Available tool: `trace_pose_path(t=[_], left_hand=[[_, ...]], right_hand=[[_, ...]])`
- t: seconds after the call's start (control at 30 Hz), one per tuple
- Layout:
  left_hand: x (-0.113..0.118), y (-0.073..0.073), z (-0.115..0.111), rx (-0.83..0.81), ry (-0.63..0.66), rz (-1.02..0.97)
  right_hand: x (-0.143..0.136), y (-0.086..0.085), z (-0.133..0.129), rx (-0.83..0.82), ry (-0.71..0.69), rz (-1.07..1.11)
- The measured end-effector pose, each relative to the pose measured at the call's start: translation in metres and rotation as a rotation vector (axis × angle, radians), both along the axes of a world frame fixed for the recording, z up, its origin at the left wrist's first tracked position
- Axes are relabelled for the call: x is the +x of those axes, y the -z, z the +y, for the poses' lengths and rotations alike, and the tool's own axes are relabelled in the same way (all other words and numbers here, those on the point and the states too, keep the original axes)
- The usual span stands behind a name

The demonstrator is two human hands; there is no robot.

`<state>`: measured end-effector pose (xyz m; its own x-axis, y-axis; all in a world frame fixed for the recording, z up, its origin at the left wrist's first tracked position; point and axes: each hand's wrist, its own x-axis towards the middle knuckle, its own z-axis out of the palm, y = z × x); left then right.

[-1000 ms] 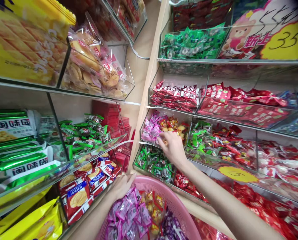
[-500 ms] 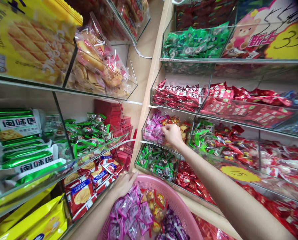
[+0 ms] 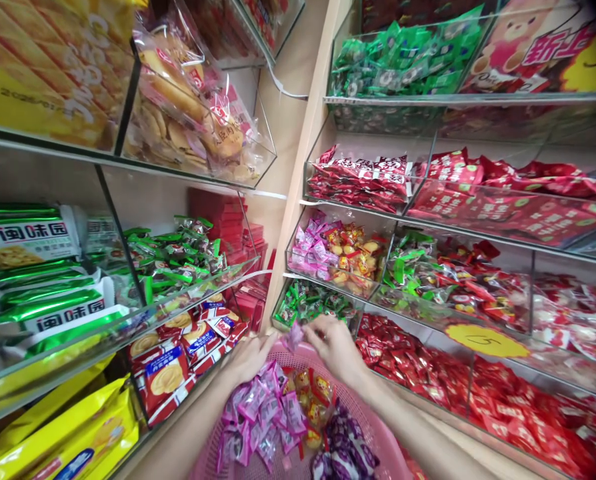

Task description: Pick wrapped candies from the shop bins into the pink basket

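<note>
A pink plastic basket (image 3: 378, 433) is below me with small sweets inside. Pink-purple wrapped candies (image 3: 261, 413) fill its left part, yellow-and-red wrapped sweets (image 3: 312, 400) lie in the middle, and dark purple wrapped candies (image 3: 348, 440) are on the right. My left hand (image 3: 251, 357) grips the basket's far left rim. Over the far rim, my right hand (image 3: 335, 347) is closed, pinching one pink-purple candy (image 3: 295, 335) at its fingertips. Similar pink-purple candies (image 3: 313, 247) lie in a clear shelf bin beyond, beside yellow-and-red sweets (image 3: 355, 250).
Clear bins on the right shelves hold red packets (image 3: 523, 180), green packets (image 3: 403, 60) and red candies (image 3: 428, 367). On the left are green packs (image 3: 33, 233), biscuit packets (image 3: 165, 377) and yellow bags (image 3: 78, 440). A wooden post (image 3: 298, 147) separates both sides.
My right hand has come down from the pink-purple candy bin to above the basket's far rim, carrying one candy. My left hand stays at the rim. The view has shifted slightly.
</note>
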<state>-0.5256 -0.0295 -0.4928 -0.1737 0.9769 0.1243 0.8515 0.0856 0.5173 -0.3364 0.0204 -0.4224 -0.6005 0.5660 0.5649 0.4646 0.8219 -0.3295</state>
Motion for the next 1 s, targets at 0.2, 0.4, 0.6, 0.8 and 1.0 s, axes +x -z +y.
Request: trace_pose_path(t=[0.2,0.4,0.6,0.8,1.0], left_hand=[[0.0,0.003,0.002,0.006,-0.004,0.0],[0.002,-0.001,0.0,0.008,0.005,0.015],[0.001,0.001,0.001,0.008,0.007,-0.009],[0.0,0.002,0.001,0.006,0.008,-0.031],[0.0,0.002,0.002,0.002,0.008,-0.015]], right_hand=[[-0.004,0.054,0.003,-0.097,-0.01,-0.298],[-0.017,0.076,0.021,-0.44,-0.079,-0.01],[-0.023,0.109,0.03,-0.7,-0.042,0.062],[-0.034,0.122,0.027,-0.817,-0.063,0.082],[-0.044,0.122,0.025,-0.675,-0.071,0.048]])
